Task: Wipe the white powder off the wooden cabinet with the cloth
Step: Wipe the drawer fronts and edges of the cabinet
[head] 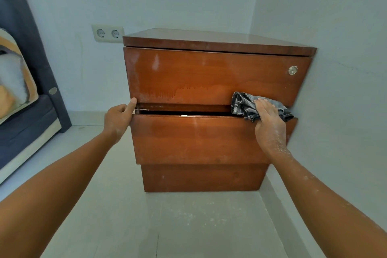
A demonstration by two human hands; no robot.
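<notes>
Wooden cabinet (pixel 209 81), with reddish-brown drawer fronts, stands on the pale floor (pixel 188 226) in the corner of the room, its right side close against the wall. A whitish film of powder (pixel 188 90) smears the lower part of the top drawer front, with fainter streaks near its left edge, and specks lie scattered on the floor in front. The middle drawer (pixel 192 138) sits pulled out a little, leaving a dark gap under the top drawer. The cloth (pixel 245 104), a crumpled grey-and-black rag, lies pressed at the right end of that gap, over the drawer's upper edge. The right hand (pixel 270 119), dusted with powder, lies flat and spread on the cloth, pinning it to the wood. The left hand (pixel 119 119) is curled at the middle drawer's upper left corner, thumb raised against the top drawer; it seems to grip the edge, though its fingers are hidden. A small white clump (pixel 184 115) sits on the drawer's top edge.
</notes>
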